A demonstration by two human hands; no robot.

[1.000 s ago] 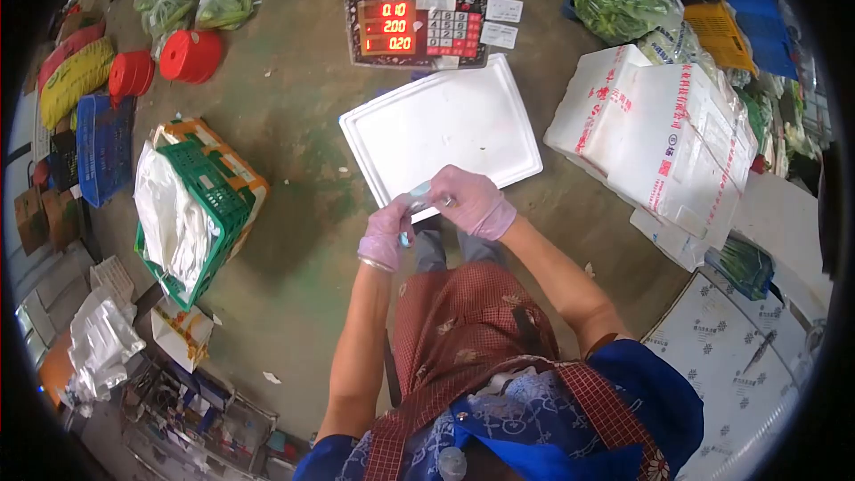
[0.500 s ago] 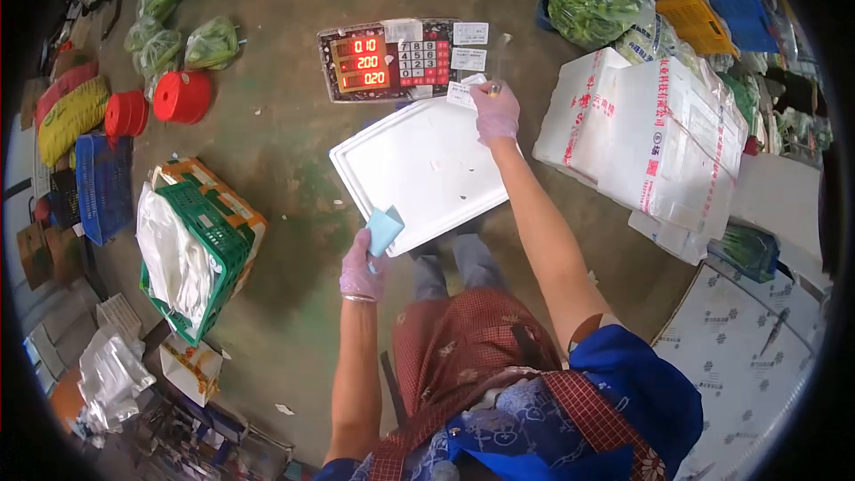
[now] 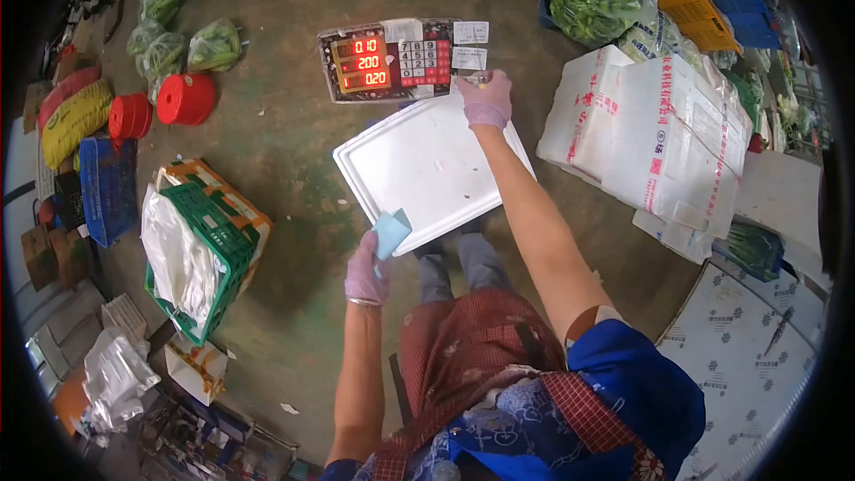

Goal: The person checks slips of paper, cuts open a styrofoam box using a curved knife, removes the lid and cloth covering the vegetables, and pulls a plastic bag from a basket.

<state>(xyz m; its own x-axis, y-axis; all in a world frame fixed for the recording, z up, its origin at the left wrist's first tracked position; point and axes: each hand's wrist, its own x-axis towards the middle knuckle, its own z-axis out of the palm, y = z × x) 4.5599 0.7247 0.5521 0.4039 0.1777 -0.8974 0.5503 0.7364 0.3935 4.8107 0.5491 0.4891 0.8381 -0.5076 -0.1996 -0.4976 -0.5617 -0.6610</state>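
Observation:
My left hand (image 3: 366,274), in a thin pinkish glove, is closed on a folded light-blue piece of paper or thin card (image 3: 392,233) at the near left corner of a white foam-like tray (image 3: 427,169). My right hand (image 3: 487,100), gloved the same way, is bent over the tray's far right corner. Its fingers are pinched at the lower right of a price scale's keypad panel (image 3: 387,61), over the spot of a small white paper label, which they hide. Two more printed labels (image 3: 469,33) stick to the panel's right edge. Red digits glow on its display.
On the right stand a taped white foam box (image 3: 641,134) and a bag of leafy greens (image 3: 598,0). A green crate (image 3: 227,254) with white plastic bags sits on the left. Beyond it are red twine rolls (image 3: 185,99) and bagged greens (image 3: 215,44) on the floor.
My right hand has moved slightly left and down, covering the lowest label that showed before. My left hand still holds the blue piece, nearly in the same place.

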